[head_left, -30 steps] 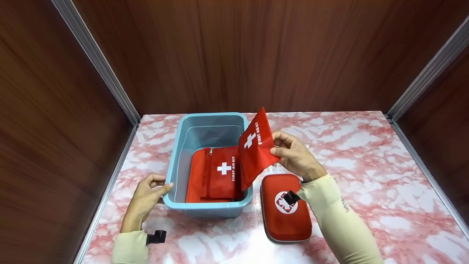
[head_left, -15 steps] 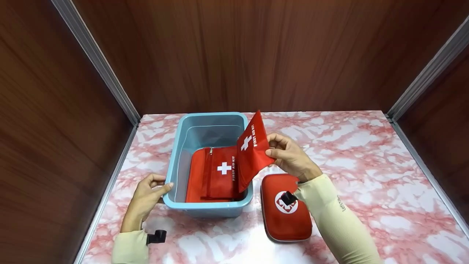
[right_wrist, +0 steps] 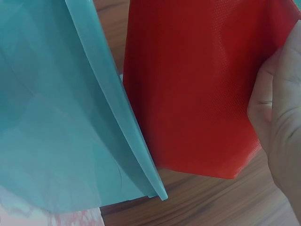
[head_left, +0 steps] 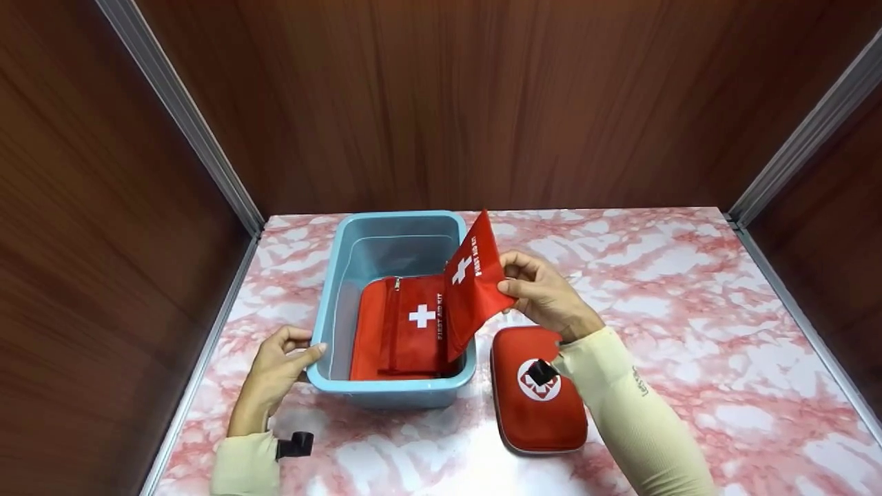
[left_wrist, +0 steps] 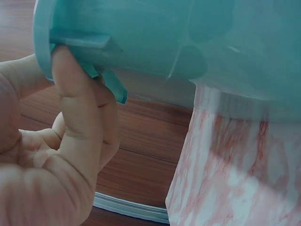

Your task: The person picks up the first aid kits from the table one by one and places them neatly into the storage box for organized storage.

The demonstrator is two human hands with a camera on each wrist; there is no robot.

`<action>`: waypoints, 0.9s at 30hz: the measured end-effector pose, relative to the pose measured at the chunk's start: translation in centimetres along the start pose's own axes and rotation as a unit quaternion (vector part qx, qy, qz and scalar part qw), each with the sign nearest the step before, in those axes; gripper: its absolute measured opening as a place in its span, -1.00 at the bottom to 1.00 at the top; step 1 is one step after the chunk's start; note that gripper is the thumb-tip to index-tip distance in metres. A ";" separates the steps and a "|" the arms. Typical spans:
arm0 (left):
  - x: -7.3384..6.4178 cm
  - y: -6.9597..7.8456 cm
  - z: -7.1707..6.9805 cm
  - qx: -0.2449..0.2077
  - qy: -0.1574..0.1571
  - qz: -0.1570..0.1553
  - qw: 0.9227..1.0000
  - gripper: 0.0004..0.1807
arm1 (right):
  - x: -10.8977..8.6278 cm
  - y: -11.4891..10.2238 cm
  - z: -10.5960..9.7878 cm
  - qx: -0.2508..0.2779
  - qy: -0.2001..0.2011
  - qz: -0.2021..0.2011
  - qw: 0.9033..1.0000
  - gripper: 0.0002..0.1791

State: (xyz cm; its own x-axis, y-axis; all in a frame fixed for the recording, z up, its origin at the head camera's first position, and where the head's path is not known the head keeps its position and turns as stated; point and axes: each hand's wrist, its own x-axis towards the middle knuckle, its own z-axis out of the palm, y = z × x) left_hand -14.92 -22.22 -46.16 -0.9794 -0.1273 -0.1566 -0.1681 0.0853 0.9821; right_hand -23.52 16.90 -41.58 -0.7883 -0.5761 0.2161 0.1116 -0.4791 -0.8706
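Observation:
A light-blue plastic bin (head_left: 400,387) stands on the marbled table, left of the middle. My left hand (head_left: 275,368) grips its rim at the near left corner; in the left wrist view the fingers (left_wrist: 75,99) curl up under the rim. With thumb and fingers my right hand (head_left: 548,293) pinches a red first aid pouch (head_left: 475,289) by its right edge. This pouch is tilted, its lower left edge over the bin's right rim. Inside the bin lies another red first aid pouch (head_left: 417,327) with a white cross and zipper, on top of a plain red item (head_left: 368,331).
A red hard-shell first aid case (head_left: 541,420) lies on the table right of the bin, partly under my right wrist and its black camera mount. Wood-grain panels (head_left: 441,103) enclose the table (head_left: 689,310) at the back and sides.
My right hand has moved slightly left and down with the pouch, which now sits a little further over the bin. The left hand and the bin have stayed still.

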 end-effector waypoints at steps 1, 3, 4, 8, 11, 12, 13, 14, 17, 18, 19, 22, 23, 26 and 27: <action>0.0 0.0 0.0 0.000 0.000 0.000 1.000 -0.68 | 0.0 0.0 0.0 0.000 0.001 0.000 1.000 -0.79; 0.0 0.1 0.0 -0.001 -0.001 0.000 1.000 -0.68 | 0.0 0.1 -0.1 0.001 0.003 0.002 1.000 -0.80; 0.0 0.0 0.0 0.000 -0.001 -0.001 1.000 -0.68 | 0.0 0.2 -0.1 0.001 0.004 0.003 1.000 -0.80; 0.1 -0.1 0.1 0.004 -0.002 -0.003 1.000 -0.69 | 0.1 0.3 -0.2 0.009 -0.007 0.006 1.000 -0.81; 0.0 -0.1 0.1 0.007 -0.003 -0.002 1.000 -0.70 | 0.1 0.3 -0.1 0.020 -0.032 0.006 0.999 -0.79; 0.0 -0.1 0.1 0.007 -0.004 -0.001 1.000 -0.70 | 0.1 0.2 -0.1 0.024 -0.040 0.005 0.999 -0.79; 0.0 -0.1 0.1 0.005 -0.005 -0.001 1.000 -0.70 | 0.1 0.2 -0.1 0.027 -0.049 0.002 0.998 -0.79; 0.0 -0.1 0.2 0.003 -0.005 -0.001 1.000 -0.69 | 0.1 0.2 -0.1 0.028 -0.054 0.001 0.998 -0.79; 0.0 -0.2 0.1 0.002 -0.005 -0.002 1.000 -0.69 | 0.0 0.1 -0.2 0.031 -0.060 -0.003 0.998 -0.80; 0.0 -0.2 0.1 0.002 -0.004 -0.001 1.000 -0.70 | -0.1 0.2 -0.3 0.033 -0.061 -0.004 0.998 -0.80; 0.0 -0.2 0.1 0.002 -0.003 -0.001 1.000 -0.70 | -0.1 0.2 -0.4 0.034 -0.060 -0.005 0.998 -0.81; 0.0 -0.2 0.2 -0.003 -0.002 0.000 1.000 -0.70 | -0.4 0.3 -0.6 0.037 -0.057 -0.007 0.998 -0.80; 0.0 -0.2 0.2 -0.005 -0.002 0.001 1.000 -0.70 | -0.5 0.3 -0.7 0.037 -0.055 -0.008 0.998 -0.80; 0.0 -0.3 0.2 -0.010 -0.002 0.001 1.000 -0.71 | -0.8 0.4 -0.9 0.039 -0.051 -0.009 0.998 -0.78; 0.0 -0.3 0.2 -0.010 -0.002 0.001 1.000 -0.72 | -0.8 0.4 -1.0 0.039 -0.050 -0.008 0.998 -0.78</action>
State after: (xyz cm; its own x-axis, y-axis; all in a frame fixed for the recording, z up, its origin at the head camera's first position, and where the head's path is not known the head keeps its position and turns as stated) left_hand -14.91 -22.08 -46.50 -0.9800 -0.1237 -0.1557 -0.1646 0.0657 0.9842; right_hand -23.42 17.84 -42.52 -0.7260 -0.6294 0.2769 0.1494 -0.5375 -0.8299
